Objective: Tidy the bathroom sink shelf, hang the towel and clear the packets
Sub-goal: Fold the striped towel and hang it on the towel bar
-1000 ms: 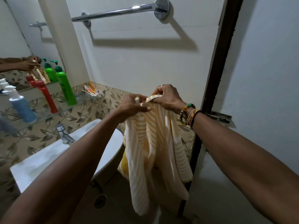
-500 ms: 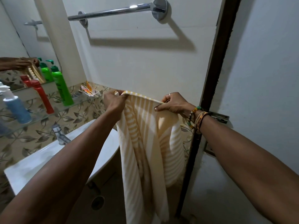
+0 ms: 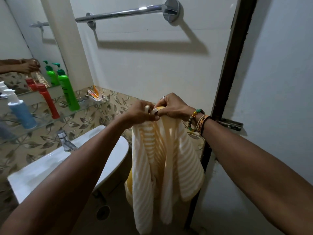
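Tiled wall, chrome rail (image 3: pixel 122 13) | both hands' grip bunching striped towel (image 3: pixel 162 150) (soft, hanging)

Towel (image 3: pixel 162 150): top edge hidden inside both fists. Left hand (image 3: pixel 141 114) and right hand (image 3: pixel 174 107) touch; fingertips buried in cloth. Packets (image 3: pixel 94 95) at shelf's (image 3: pixel 50 122) right end: print too small to read. Sink (image 3: pixel 42 173) partly behind left arm. Blue bottle (image 3: pixel 22 112): label unreadable.
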### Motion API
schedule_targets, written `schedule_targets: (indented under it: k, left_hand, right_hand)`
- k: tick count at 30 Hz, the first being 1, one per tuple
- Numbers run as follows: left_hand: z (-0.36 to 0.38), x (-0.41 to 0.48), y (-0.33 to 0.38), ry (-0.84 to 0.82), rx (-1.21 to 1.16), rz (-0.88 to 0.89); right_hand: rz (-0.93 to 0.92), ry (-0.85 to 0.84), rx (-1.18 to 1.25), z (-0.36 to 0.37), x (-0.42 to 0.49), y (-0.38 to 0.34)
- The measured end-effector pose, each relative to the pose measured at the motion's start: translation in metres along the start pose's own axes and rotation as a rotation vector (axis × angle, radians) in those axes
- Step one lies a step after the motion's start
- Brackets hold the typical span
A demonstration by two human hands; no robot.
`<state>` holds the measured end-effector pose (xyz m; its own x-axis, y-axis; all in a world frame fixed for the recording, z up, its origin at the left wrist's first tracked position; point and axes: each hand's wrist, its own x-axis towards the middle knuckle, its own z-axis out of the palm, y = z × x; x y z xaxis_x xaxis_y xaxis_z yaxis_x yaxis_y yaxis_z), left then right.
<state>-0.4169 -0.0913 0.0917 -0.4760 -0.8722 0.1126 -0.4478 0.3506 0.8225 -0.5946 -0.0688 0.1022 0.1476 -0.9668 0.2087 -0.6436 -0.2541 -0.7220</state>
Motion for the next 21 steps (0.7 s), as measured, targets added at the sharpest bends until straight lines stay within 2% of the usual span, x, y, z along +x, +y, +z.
schedule_targets:
  k: [3,7,10,12,14,16,18,21]
  left_hand:
    - [-0.004,0.003,-0.005,0.126,0.074,-0.030]
    - [-0.010,0.006,-0.010,0.338,-0.045,-0.076]
    - [-0.019,0.006,-0.018,0.504,-0.121,-0.159]
    - [-0.024,0.006,-0.026,0.545,-0.127,-0.203]
    - [-0.024,0.004,-0.031,0.534,-0.120,-0.240]
    - [-0.022,0.001,-0.031,0.450,-0.092,-0.274]
    - [-0.020,-0.002,-0.029,0.287,-0.113,-0.289]
    - [-0.016,-0.005,-0.021,0.045,-0.216,-0.216]
  right_hand:
    - [0.038,0.009,-0.041,-0.007,0.001,0.005]
    - [0.162,-0.085,0.005,-0.014,-0.004,0.021]
    - [0.222,-0.040,0.095,-0.021,-0.011,0.034]
    - [0.240,-0.020,0.151,-0.025,-0.015,0.041]
    - [0.237,-0.035,0.189,-0.027,-0.017,0.042]
    - [0.215,-0.050,0.219,-0.025,-0.018,0.037]
    - [0.177,-0.044,0.232,-0.022,-0.016,0.030]
    - [0.095,-0.063,0.135,-0.016,-0.011,0.018]
